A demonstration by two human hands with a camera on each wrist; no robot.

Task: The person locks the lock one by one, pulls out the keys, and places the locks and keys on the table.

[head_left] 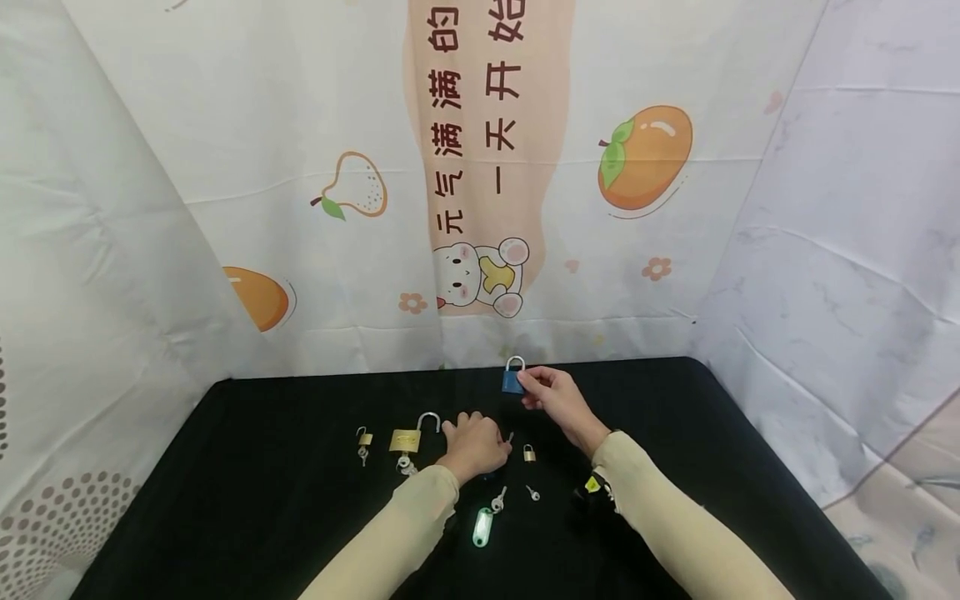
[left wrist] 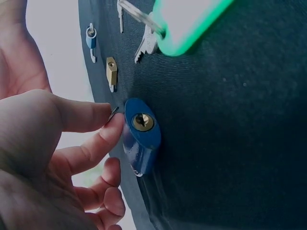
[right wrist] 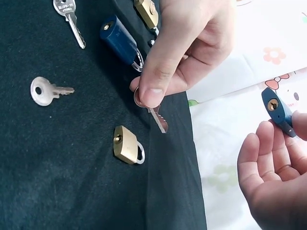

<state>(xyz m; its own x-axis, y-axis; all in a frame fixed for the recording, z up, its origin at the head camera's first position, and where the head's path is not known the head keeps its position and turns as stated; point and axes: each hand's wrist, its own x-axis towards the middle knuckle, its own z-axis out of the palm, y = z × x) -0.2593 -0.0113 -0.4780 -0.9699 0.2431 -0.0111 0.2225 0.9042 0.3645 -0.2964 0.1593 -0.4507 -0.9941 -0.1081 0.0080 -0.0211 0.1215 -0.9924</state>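
Observation:
My left hand (head_left: 475, 443) pinches a small silver key (right wrist: 157, 117) between thumb and forefinger, its toothed blade pointing out. My right hand (head_left: 558, 400) holds a blue padlock (head_left: 513, 381) up near the table's back edge, shackle on top; its brass keyhole shows in the right wrist view. Under my left hand lies another blue padlock (left wrist: 142, 136), mostly hidden in the head view. A small brass padlock (head_left: 529, 453) lies to the right of the left hand. Nearer me are a loose key (head_left: 533, 493) and a key (head_left: 498, 500) on a green tag (head_left: 483, 527).
Left of my hands lie a large brass padlock (head_left: 405, 441) with its shackle open and keys hanging below, and a small brass padlock (head_left: 365, 439) with keys. A small blue padlock (left wrist: 91, 36) lies farther right. Black cloth (head_left: 247, 500) covers the table; printed curtains (head_left: 360, 275) stand behind.

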